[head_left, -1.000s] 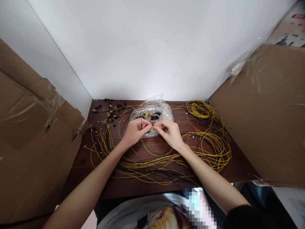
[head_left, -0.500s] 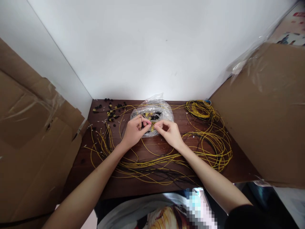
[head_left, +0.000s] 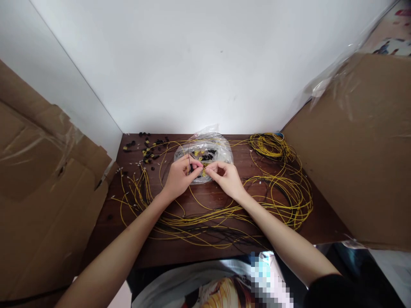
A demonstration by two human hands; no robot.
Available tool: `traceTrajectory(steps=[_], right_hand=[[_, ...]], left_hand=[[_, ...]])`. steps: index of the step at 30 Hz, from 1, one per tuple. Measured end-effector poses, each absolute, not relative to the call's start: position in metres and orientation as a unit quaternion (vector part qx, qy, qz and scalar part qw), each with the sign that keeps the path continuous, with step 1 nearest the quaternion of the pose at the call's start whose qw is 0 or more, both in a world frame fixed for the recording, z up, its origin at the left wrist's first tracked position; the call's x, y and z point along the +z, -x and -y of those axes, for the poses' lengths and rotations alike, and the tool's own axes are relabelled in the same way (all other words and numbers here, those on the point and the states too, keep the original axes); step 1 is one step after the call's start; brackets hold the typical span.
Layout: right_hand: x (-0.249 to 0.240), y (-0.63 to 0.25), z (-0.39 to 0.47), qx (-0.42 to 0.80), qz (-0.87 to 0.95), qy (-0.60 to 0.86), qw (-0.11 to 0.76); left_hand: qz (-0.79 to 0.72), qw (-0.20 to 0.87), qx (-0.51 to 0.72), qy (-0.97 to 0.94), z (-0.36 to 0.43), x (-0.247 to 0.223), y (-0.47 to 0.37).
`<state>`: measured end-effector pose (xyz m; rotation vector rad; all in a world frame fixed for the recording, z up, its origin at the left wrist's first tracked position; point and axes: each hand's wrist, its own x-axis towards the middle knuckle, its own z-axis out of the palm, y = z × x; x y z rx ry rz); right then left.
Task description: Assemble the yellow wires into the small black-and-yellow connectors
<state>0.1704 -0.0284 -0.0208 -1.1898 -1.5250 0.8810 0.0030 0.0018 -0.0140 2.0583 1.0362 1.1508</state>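
Observation:
Over a clear plastic bag [head_left: 224, 149] holding small black and yellow parts, my two hands meet fingertip to fingertip. My left hand [head_left: 181, 176] is closed, thumb against index finger, with a thin dark wire and a small black part at its fingers. My right hand [head_left: 226, 179] is pinched just beside it, on something too small to make out. Long yellow and black wires [head_left: 199, 219] lie in a bundle below the hands, running under both forearms.
A yellow wire coil [head_left: 269, 146] lies at the back right of the brown table [head_left: 167, 256]. Small black and yellow parts [head_left: 148, 155] are scattered at the back left. Cardboard [head_left: 356, 149] stands on the right, more cardboard [head_left: 48, 192] on the left, with a white wall [head_left: 199, 64] behind.
The view has shifted very slightly. The gap between the fingertips of my two hands has narrowed a little; both stay pinched above the bag.

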Motion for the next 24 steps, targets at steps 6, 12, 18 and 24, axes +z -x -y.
traceTrajectory(steps=[6,12,18,24], right_hand=[[-0.0214,-0.17,0.0291,0.351,0.626,0.497,0.489],[-0.0249,-0.17,0.0287,0.343,0.631,0.496,0.487],[-0.0233,-0.1701,0.0298,0.335,0.639,0.496,0.483],[-0.0224,-0.1704,0.0301,0.315,0.653,0.505,0.468]], left_hand=[[-0.394,0.277,0.421,-0.768,-0.0012,-0.0143,-0.0034],[-0.397,0.282,0.416,-0.768,-0.0022,-0.0159,-0.0033],[-0.385,0.28,0.4,-0.783,-0.002,-0.0142,-0.0029],[-0.383,0.287,0.397,-0.783,-0.0011,-0.0136,-0.0039]])
